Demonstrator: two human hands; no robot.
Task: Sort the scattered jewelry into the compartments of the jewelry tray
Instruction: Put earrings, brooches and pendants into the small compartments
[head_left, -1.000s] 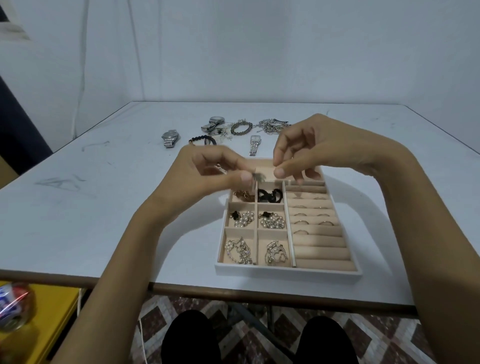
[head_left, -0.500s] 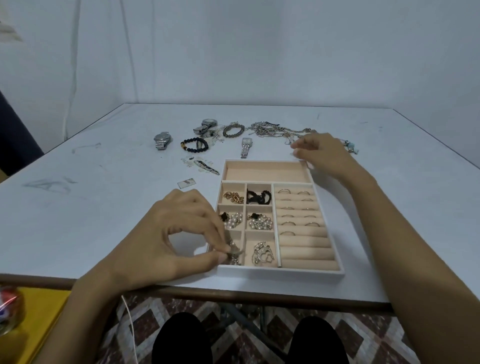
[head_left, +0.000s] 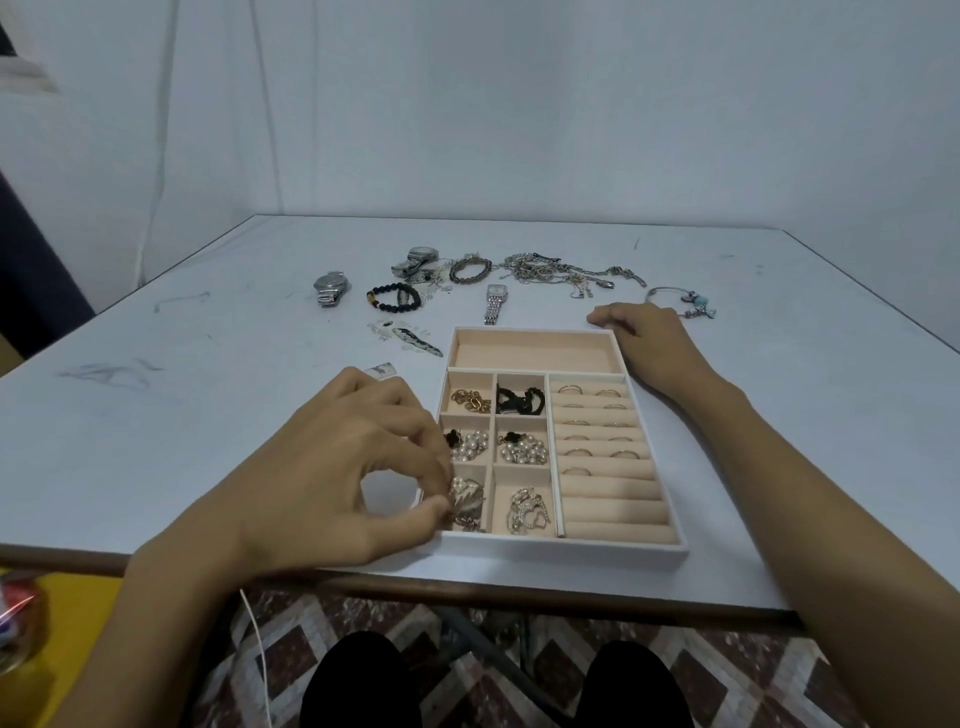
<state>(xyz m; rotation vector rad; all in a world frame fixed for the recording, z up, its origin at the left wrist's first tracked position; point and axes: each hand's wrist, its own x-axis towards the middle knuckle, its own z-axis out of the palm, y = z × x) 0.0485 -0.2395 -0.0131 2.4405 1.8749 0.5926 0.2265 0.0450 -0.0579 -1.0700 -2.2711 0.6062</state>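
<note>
The white jewelry tray (head_left: 566, 550) with beige lining sits at the table's near edge. Its small left compartments hold earrings and brooches; rings sit in the padded rows (head_left: 602, 447) on the right; the long top compartment (head_left: 530, 351) is bare. My left hand (head_left: 343, 467) pinches a silver leaf-shaped piece (head_left: 467, 500) in the near-left compartment. My right hand (head_left: 649, 338) rests flat on the table beside the tray's far right corner, holding nothing. Loose jewelry lies beyond: tangled chains (head_left: 561, 273), a charm bangle (head_left: 680, 301), a black bead bracelet (head_left: 395, 297), watches (head_left: 330, 287).
A slim silver watch (head_left: 494, 304) lies just behind the tray, small earring cards (head_left: 405, 338) to its left. The white wall stands close behind the table. Left of the tray the tabletop (head_left: 156, 415) carries only scuff marks. My knees show below the table edge.
My left hand came down from above the tray to its near-left compartment with the silver piece. My right hand moved out to the table by the tray's far right corner.
</note>
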